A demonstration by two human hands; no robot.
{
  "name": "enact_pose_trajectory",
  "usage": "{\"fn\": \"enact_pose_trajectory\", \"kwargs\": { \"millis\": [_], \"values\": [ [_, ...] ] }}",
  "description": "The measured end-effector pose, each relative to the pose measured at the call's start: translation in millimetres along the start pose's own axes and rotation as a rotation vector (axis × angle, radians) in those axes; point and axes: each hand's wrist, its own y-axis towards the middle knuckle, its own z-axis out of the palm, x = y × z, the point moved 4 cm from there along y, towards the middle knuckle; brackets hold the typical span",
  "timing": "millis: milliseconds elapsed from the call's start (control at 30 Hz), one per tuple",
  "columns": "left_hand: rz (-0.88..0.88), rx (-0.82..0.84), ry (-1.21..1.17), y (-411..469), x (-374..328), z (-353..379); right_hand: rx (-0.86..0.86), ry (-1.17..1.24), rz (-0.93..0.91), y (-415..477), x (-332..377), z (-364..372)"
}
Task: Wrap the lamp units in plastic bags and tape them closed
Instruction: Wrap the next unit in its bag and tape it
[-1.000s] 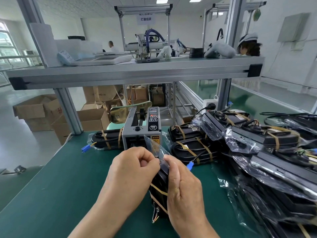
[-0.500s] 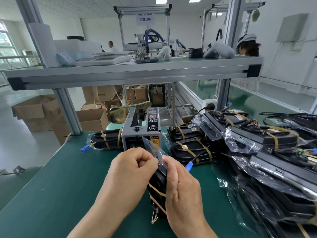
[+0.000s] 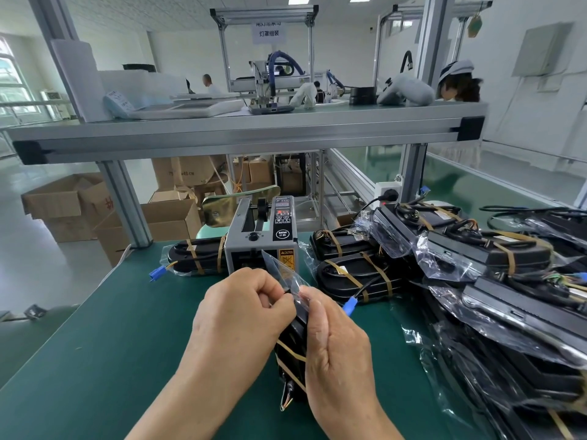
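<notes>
Left hand [image 3: 241, 315] and right hand [image 3: 336, 341] pinch the bag [image 3: 281, 269] mouth over an upright lamp unit [image 3: 290, 347], just before the tape dispenser [image 3: 262, 236] on the table [image 3: 104, 341].

Bright, even ceiling light — sharp, edges bowed outward.

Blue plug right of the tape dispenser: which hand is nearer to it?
Right. The right hand sits just beside the blue plug, lower left of it; the left hand is farther left, beyond the bagged lamp unit that both hands hold.
</notes>
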Motion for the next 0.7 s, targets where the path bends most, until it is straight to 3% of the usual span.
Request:
{"fn": "enact_pose_trajectory", "kwargs": {
  "millis": [267,533,700],
  "values": [
    [-0.036,0.034,0.016,5,7,-3,-0.014,0.004,-0.023,-2,-1,1],
    [-0.194,0.077,-0.285,7,24,9,0.011,-0.068,0.002,0,5,0],
    [-0.305,0.02,-0.48,10,32,16,0.001,-0.053,-0.025,-4,6,0]
  ]
}}
